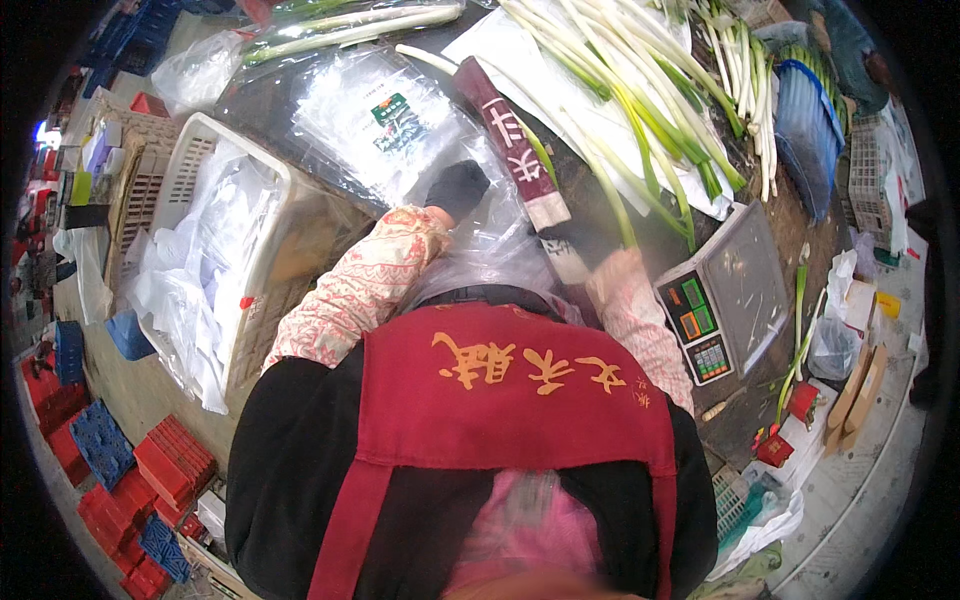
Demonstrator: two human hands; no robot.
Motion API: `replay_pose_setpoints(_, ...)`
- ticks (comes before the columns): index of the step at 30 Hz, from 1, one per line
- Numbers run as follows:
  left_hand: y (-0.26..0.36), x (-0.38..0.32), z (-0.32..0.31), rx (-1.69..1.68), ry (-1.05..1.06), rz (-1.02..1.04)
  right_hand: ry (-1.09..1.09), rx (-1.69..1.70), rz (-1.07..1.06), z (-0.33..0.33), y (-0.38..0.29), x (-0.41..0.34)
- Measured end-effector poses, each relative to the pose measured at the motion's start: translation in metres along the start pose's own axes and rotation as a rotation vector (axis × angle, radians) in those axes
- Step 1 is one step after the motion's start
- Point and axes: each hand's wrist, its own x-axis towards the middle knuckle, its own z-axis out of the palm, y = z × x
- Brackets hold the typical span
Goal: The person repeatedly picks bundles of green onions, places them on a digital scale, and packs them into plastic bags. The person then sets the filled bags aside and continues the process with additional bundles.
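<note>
My left hand point(457, 189), in a dark glove below a patterned sleeve cover, rests on clear plastic film point(491, 240) in front of my chest. Just beyond it lies a stack of clear printed plastic bags point(360, 112). My right hand point(589, 234), also dark-gloved, is blurred against the dark tabletop. It is beside a maroon and white printed strip point(514, 146) and near the green ends of loose scallions point(611, 191). Whether it grips either one is unclear. More long scallions point(630, 75) lie on a white sheet point(491, 41) further away.
A digital scale point(724, 292) stands right of my right arm. At left is a white plastic crate point(281, 195) filled with plastic bags. Bundled scallions in a blue wrap point(806, 135) stand at far right. Red crates point(176, 457) are stacked on the floor at lower left.
</note>
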Motion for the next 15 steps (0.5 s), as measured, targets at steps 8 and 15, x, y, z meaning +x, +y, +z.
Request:
replay_pose_setpoints(8,-0.017,0.013,-0.014,-0.237,0.261,0.262,0.227,-0.376,-0.055,-0.007,0.058,-0.108)
replay_pose_setpoints(15,0.02,-0.004,-0.019,-0.223,0.17,0.203,0.424,-0.75,0.003,-0.001,0.068,-0.139)
